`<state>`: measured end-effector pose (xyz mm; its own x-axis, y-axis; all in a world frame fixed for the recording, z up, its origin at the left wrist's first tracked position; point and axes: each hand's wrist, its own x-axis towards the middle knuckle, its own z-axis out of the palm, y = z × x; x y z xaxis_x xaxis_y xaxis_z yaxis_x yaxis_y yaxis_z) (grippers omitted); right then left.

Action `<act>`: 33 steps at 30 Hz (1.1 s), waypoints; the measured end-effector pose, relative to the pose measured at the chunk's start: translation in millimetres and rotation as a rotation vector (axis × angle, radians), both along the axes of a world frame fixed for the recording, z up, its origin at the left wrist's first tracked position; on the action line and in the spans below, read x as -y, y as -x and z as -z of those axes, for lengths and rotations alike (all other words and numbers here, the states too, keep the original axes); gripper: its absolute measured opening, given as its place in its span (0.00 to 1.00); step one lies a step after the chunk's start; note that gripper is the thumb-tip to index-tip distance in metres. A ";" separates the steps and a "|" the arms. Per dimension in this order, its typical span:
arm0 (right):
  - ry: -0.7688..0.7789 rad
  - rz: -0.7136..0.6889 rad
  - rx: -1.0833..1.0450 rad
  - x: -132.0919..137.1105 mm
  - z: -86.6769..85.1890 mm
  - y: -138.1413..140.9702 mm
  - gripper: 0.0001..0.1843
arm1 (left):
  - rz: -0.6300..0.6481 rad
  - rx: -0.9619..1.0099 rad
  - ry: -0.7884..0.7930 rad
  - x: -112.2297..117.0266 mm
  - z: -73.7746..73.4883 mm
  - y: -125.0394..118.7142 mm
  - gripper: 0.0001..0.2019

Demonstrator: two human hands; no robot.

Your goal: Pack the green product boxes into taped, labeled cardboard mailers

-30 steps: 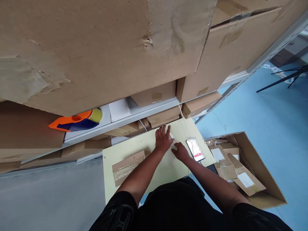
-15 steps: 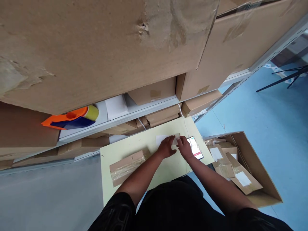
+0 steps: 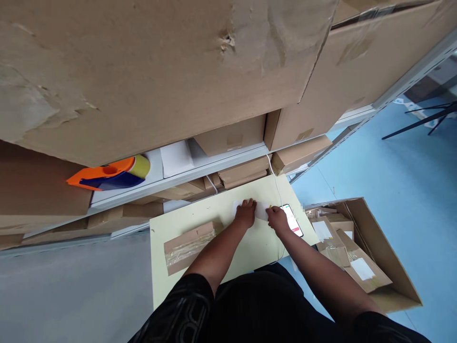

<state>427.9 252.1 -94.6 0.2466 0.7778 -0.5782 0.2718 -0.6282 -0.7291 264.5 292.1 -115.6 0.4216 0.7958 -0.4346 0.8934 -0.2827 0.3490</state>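
Note:
A white paper (image 3: 262, 210) lies on the pale yellow tabletop (image 3: 250, 247) between my two hands. My left hand (image 3: 245, 213) rests on the paper with its fingers stretched forward and pressed flat. Its right end meets the fingertips of my right hand (image 3: 277, 219), which are pinched together. A small yellow bit shows at those fingertips, too small to name. Right beside that hand lies a phone (image 3: 293, 221) with its screen lit. Left of my forearm, a long cardboard box (image 3: 191, 245) wrapped with clear tape sits on the table.
An open carton (image 3: 383, 247) with several taped, labelled parcels stands at the right. Behind the table, a shelf (image 3: 214, 164) holds large cardboard boxes (image 3: 160, 85) and an orange and blue tape dispenser (image 3: 110, 174). A white cable (image 3: 274, 178) runs down onto the table.
My left hand has flattened onto the paper. My right hand has drawn slightly right, and more white paper shows between the hands, where a tan, translucent-looking piece showed before.

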 end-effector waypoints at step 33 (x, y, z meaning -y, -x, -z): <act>-0.255 0.062 -0.673 95.4 -166.5 79.7 0.21 | -0.665 1.323 0.497 112.9 -212.6 171.2 0.16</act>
<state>348.2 156.7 71.9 -0.0513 0.9051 -0.4221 -0.3188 -0.4154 -0.8520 93.2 179.2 97.0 0.3462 0.8821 -0.3193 -0.2006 0.4021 0.8934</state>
